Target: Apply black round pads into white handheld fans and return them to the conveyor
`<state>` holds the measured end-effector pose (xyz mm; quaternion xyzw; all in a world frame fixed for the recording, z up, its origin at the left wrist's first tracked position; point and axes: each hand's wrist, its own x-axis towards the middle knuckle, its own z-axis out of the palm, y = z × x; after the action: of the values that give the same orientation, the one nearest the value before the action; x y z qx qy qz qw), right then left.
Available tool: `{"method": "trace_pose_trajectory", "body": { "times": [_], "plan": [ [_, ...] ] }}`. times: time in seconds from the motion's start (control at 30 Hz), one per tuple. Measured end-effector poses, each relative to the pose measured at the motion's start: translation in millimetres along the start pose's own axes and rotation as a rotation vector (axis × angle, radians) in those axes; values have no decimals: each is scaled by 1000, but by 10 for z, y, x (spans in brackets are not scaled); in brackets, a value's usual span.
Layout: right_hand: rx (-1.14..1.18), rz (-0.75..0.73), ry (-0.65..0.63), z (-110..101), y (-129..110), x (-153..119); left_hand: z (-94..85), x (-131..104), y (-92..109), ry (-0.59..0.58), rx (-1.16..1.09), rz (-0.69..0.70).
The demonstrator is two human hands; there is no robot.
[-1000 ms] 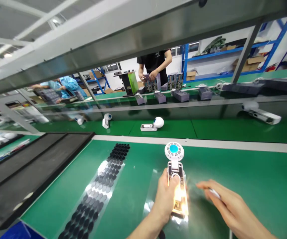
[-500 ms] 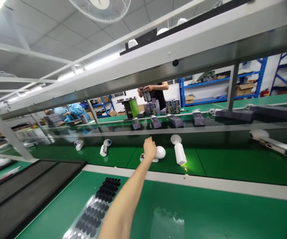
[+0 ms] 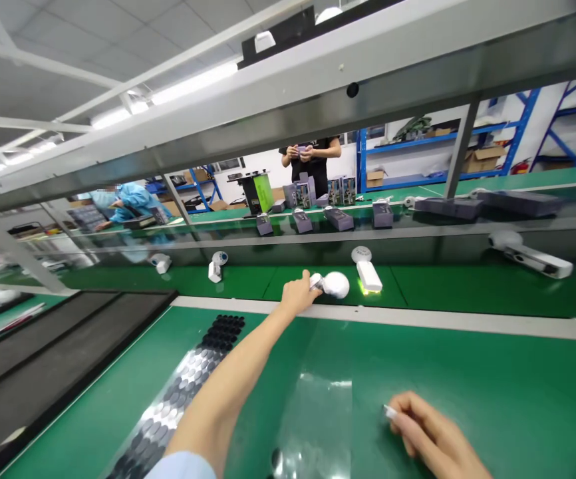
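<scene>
My left hand (image 3: pixel 296 294) is reached out over the green belt, its fingers closed on a white camera device (image 3: pixel 336 285) with a round head pointing right. Low on the right, my right hand (image 3: pixel 425 429) pinches a small white piece (image 3: pixel 390 412) between thumb and fingers. Just right of the held device, another white device (image 3: pixel 368 275) lies on the belt with a yellow-green glow at its lower end. A clear plastic sheet (image 3: pixel 318 412) and a strip of round black pads (image 3: pixel 178 392) lie on the green table.
More white devices (image 3: pixel 215 266) lie along the belt, one (image 3: pixel 532 255) far right. Purple boxes (image 3: pixel 338 218) stand on the ledge behind. A metal beam (image 3: pixel 278 110) crosses above. A person in black (image 3: pixel 312 163) and people in blue stand beyond. A black-framed panel (image 3: pixel 68 352) is at left.
My left hand has taken hold of the white device and turned it. My right hand has come into view with the small white piece. The whole view has shifted slightly.
</scene>
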<state>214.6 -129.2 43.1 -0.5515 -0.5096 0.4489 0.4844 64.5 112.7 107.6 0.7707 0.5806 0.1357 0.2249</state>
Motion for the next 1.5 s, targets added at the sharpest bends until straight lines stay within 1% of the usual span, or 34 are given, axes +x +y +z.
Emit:
{"method": "trace_pose_trajectory", "body": {
  "times": [0.07,0.17,0.2,0.27,0.33,0.37,0.4,0.47,0.57,0.73,0.83,0.9,1.0,1.07,1.13,1.23,1.27,1.3,1.33,1.4,1.47,1.5],
  "plan": [
    [3,-21,44,-3,-108,47,42,-341,23,-34,-167,-19],
    [32,-42,-2,62,-307,117,137,-932,26,-162,-414,-39],
    [38,-44,-24,104,-370,138,175,-1122,17,-210,-531,-56],
    [37,-50,-61,209,-476,172,252,-1444,-15,-292,-840,-118],
    [38,-68,-103,326,-542,192,319,-1662,-58,-347,-1153,-185],
    [45,-78,-125,380,-561,197,345,-1729,-80,-361,-1261,-207],
    [53,-86,-147,428,-571,200,366,-1771,-100,-365,-1319,-217],
    [58,-97,-172,497,-574,202,388,-1802,-128,-361,-1389,-222],
    [47,-85,-180,535,-570,200,389,-1791,-142,-362,-1451,-228],
    [83,-44,-242,503,-605,214,342,-1826,-112,-346,-1415,-182],
    [-7,-12,-270,455,-629,236,287,-1878,-80,-321,-1314,-135],
    [-76,0,-310,417,-632,246,257,-1899,-61,-295,-1186,-107],
    [-153,-29,-341,375,-617,252,248,-1905,-49,-222,-1014,-63],
    [-218,-60,-340,371,-610,267,272,-1903,-52,-187,-963,-41],
    [-278,-76,-354,385,-617,300,312,-1905,-57,-180,-941,-26],
    [-294,-82,-436,391,-638,353,354,-1898,-54,-159,-900,0],
    [-286,-91,-445,370,-636,356,347,-1885,-57,-144,-890,10],
    [-284,-102,-431,330,-624,344,324,-1863,-68,-120,-889,17],
    [-289,-112,-389,269,-603,315,283,-1832,-91,-79,-910,9],
    [-314,-103,-233,102,-542,210,162,-1749,-181,39,-990,-57],
    [-339,-62,-63,-61,-501,73,37,-1664,-304,168,-1061,-149],
    [-352,-48,-17,-110,-504,7,-5,-1633,-356,207,-1078,-185]
  ]
}}
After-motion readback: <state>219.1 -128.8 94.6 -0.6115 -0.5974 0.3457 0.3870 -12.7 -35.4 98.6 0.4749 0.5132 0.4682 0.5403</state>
